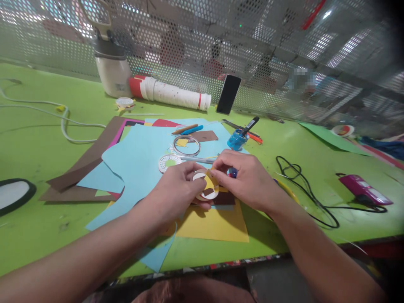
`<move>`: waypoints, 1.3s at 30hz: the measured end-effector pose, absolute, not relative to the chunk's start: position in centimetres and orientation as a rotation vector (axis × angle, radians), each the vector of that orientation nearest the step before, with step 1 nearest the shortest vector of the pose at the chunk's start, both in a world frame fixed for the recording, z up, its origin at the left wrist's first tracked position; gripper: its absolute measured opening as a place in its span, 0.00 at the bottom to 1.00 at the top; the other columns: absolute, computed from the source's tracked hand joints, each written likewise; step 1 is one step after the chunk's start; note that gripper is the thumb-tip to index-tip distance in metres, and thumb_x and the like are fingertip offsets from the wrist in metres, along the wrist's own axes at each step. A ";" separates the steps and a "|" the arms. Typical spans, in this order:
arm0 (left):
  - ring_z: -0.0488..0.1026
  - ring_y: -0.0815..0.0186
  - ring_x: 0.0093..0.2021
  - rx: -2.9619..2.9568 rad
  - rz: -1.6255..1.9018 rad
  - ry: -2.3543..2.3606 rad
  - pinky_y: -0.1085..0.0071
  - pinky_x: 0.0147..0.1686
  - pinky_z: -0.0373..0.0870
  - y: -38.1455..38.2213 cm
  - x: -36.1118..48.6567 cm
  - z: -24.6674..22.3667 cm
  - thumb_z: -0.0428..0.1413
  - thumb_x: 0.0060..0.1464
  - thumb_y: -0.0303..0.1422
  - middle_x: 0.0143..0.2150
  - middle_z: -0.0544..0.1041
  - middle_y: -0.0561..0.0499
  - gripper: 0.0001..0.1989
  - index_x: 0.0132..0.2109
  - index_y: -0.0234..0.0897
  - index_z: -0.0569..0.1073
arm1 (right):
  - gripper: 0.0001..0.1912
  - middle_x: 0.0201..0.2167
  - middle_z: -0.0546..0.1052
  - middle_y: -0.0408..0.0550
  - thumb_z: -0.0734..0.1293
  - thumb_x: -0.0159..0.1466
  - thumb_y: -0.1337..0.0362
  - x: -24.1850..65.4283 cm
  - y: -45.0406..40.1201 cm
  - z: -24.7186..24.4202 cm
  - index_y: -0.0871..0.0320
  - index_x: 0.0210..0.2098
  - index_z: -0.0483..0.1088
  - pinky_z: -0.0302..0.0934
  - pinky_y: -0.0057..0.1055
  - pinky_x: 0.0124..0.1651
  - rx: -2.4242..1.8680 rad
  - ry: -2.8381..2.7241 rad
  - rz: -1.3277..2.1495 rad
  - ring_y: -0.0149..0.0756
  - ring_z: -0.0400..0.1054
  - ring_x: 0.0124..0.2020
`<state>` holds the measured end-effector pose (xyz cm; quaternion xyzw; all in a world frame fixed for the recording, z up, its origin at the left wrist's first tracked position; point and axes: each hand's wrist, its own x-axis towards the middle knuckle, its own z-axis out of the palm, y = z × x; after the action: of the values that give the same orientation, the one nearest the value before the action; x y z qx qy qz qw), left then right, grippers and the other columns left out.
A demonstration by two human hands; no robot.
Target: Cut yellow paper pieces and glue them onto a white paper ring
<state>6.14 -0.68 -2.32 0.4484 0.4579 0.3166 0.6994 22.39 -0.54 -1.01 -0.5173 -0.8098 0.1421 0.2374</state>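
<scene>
- Two hands are engaged at one white disc [200, 195], which serves below as the clock's centre.
- By the left hand [177, 183], the disc is gripped, thumb pressed on its face and fingers curled behind.
- By the right hand [249, 177], bent at the fingertips, the yellow piece [209, 182] on the disc is touched from two o'clock; whether it is pinched or merely pressed cannot be told.
- Good control is probably gained if the disc is steadied near its rim, the left thumb is kept off the yellow piece, and edges are pressed lightly to avoid creasing.
- Green tabletop [50, 229] is overlaid with a light blue sheet [142, 147] at ten o'clock and a yellow sheet [217, 227] at five.
- A patterned disc [163, 163] is placed at ten o'clock, a thin hoop [188, 154] at eleven, a blue pot [236, 140] at one.
- Farther off, a sprayer [114, 71] and stacked cups [173, 93] are set at eleven; a pink device [362, 189] is seen at three.
- The bench is backed at twelve by a perforated panel [189, 38]; details beyond it are blurred.
</scene>
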 end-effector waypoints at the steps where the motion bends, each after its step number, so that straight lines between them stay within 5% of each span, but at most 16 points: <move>1: 0.73 0.69 0.22 0.998 0.702 1.022 0.69 0.28 0.77 -0.6 6.1 -2.3 0.53 0.54 0.22 0.25 0.73 0.52 0.04 0.37 0.32 0.68 | 0.06 0.27 0.71 0.43 0.66 0.62 0.70 22.4 -0.5 -1.0 0.61 0.28 0.71 0.57 0.28 0.33 -1.409 -2.225 0.384 0.30 0.65 0.29; 23: 0.73 0.69 0.22 0.977 0.721 0.987 0.71 0.27 0.76 -0.6 6.0 -2.5 0.53 0.52 0.22 0.25 0.74 0.52 0.04 0.37 0.33 0.68 | 0.06 0.28 0.71 0.46 0.65 0.62 0.69 22.5 -0.5 -1.5 0.60 0.28 0.69 0.57 0.31 0.35 -1.302 -2.310 0.149 0.34 0.64 0.31; 39: 0.74 0.68 0.24 0.974 0.730 1.012 0.69 0.28 0.77 -0.7 6.1 -2.2 0.55 0.51 0.22 0.27 0.75 0.51 0.05 0.37 0.33 0.69 | 0.03 0.33 0.74 0.46 0.67 0.58 0.71 23.2 -0.2 0.0 0.59 0.30 0.72 0.60 0.32 0.41 -1.411 -2.193 0.309 0.34 0.68 0.36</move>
<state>6.09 -0.66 -2.17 0.4379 0.4549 0.3281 0.7026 23.23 -0.24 -0.03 -0.5197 -0.8074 0.1138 0.2550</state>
